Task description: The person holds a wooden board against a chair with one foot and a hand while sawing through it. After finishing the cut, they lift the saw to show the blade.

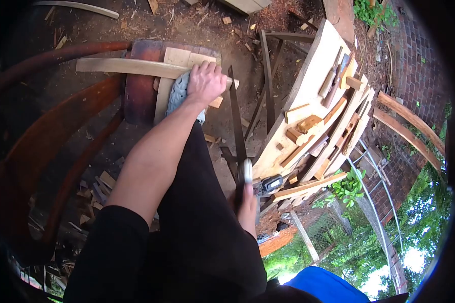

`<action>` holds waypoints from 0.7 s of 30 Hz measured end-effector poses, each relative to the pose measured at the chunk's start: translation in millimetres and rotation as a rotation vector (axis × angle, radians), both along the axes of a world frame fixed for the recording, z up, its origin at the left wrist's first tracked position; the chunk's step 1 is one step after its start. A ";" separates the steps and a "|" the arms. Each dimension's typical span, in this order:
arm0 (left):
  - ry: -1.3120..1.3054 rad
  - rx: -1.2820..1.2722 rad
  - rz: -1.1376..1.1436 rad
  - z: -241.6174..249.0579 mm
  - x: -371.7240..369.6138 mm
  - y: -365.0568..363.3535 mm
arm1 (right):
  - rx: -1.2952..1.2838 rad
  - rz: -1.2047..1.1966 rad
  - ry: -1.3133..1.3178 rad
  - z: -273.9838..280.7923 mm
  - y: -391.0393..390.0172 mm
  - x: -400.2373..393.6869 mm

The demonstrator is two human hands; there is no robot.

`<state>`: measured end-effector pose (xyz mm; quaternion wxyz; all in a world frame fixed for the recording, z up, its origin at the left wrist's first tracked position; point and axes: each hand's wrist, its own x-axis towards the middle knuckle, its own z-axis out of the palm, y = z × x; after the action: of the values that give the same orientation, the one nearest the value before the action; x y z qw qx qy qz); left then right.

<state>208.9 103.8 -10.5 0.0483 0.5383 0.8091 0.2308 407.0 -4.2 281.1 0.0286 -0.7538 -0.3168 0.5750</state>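
My left hand is closed over a long, slightly curved wooden strip, pressing down near its right end. Beside that hand, a foot in a blue-grey clog bears on the same strip. The strip lies across lighter boards on a dark reddish-brown wooden seat. In my right hand, blurred by motion, is the pale handle of a handsaw. Its long narrow blade points away from me and crosses the strip's right end, just right of my left hand.
To the right, a workbench carries chisels, wooden planes and curved wood pieces. Dark trestle legs stand beside the blade. Offcuts and shavings litter the dirt floor. Curved chair parts extend left.
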 end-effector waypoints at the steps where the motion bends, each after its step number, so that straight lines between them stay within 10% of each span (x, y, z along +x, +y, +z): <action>1: -0.012 -0.006 0.002 0.2 -0.3 0.0 | 0.013 -0.004 0.018 27.8 -7.2 6.8; 4: -0.022 -0.011 -0.001 3.0 1.3 -3.5 | -0.045 -0.002 -0.008 33.9 -0.8 7.3; 12: -0.001 0.013 0.008 3.1 -0.8 -0.8 | 0.060 0.116 0.058 -197.3 100.9 -67.5; 21: -0.011 -0.082 -0.002 2.8 1.4 0.6 | 0.076 0.112 0.062 -11.1 -23.7 1.5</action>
<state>210.3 104.5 -7.6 0.0750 0.5353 0.8172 0.2001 408.4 -27.9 270.0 0.0348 -0.7152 -0.3790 0.5862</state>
